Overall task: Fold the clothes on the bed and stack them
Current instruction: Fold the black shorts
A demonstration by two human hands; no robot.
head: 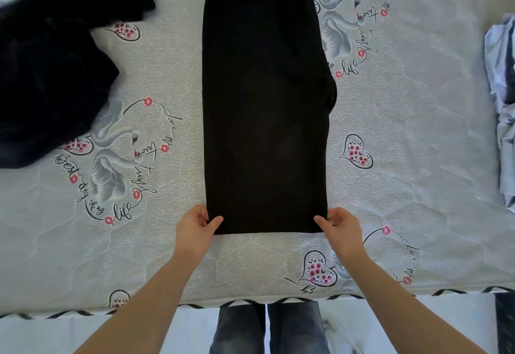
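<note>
Head view shows the left hand [195,228] and right hand [338,228] pinching the near corners of the black garment [264,103], which looks soft, light and limp, best carried by those corners.

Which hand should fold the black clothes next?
Probably both together. The left hand and right hand each pinch a near corner of the black garment, equally placed to lift that edge and fold it away.
</note>
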